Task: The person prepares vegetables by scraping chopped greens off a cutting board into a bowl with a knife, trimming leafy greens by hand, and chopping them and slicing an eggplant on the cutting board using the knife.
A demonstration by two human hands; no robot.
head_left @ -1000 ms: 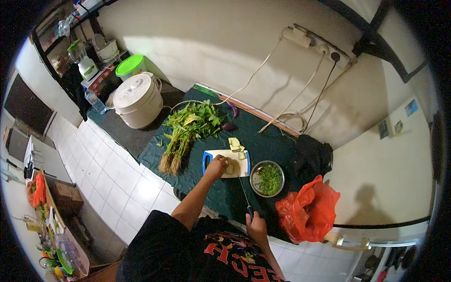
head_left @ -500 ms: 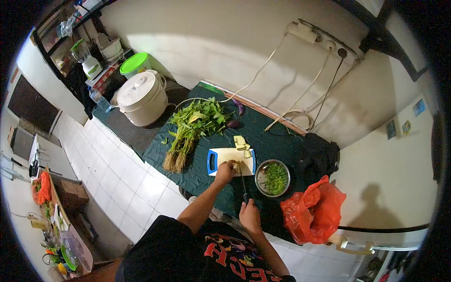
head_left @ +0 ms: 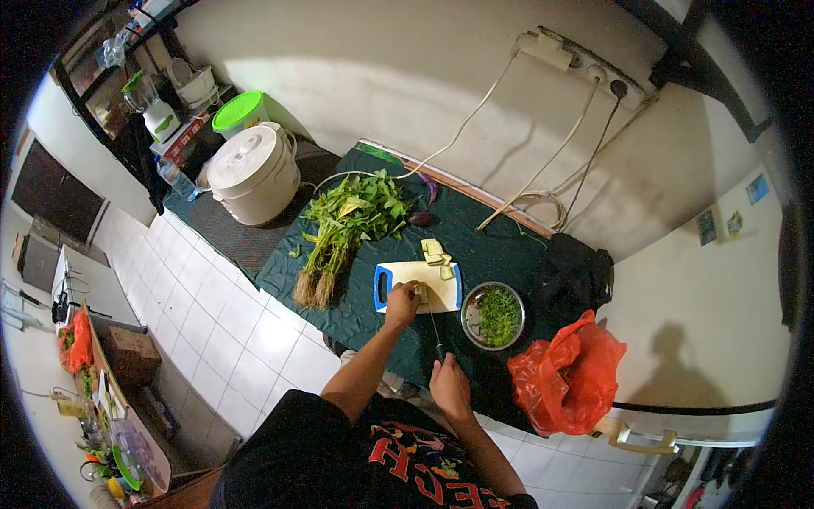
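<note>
My left hand (head_left: 402, 304) is closed around a small pale vegetable piece (head_left: 420, 291) on the white cutting board (head_left: 409, 273) with blue ends. In my right hand (head_left: 449, 386) is the black handle of a knife (head_left: 433, 326), whose blade reaches up onto the board beside my left fingers. Several pale cut pieces (head_left: 434, 251) lie at the board's upper right corner, partly past its edge. To the right of the board stands a metal bowl (head_left: 465, 329) with chopped greens (head_left: 498, 318).
Leafy greens with roots (head_left: 353, 212) lie left of the board, near a purple eggplant (head_left: 420, 219). A red plastic bag (head_left: 564, 382) sits at the right edge. A white rice cooker (head_left: 254, 178) stands back left, and a black cloth (head_left: 577, 276) lies at right.
The view has shifted a little. Compared with one second ago, my right hand and the knife have moved closer to my left hand, and the knife handle is more upright.
</note>
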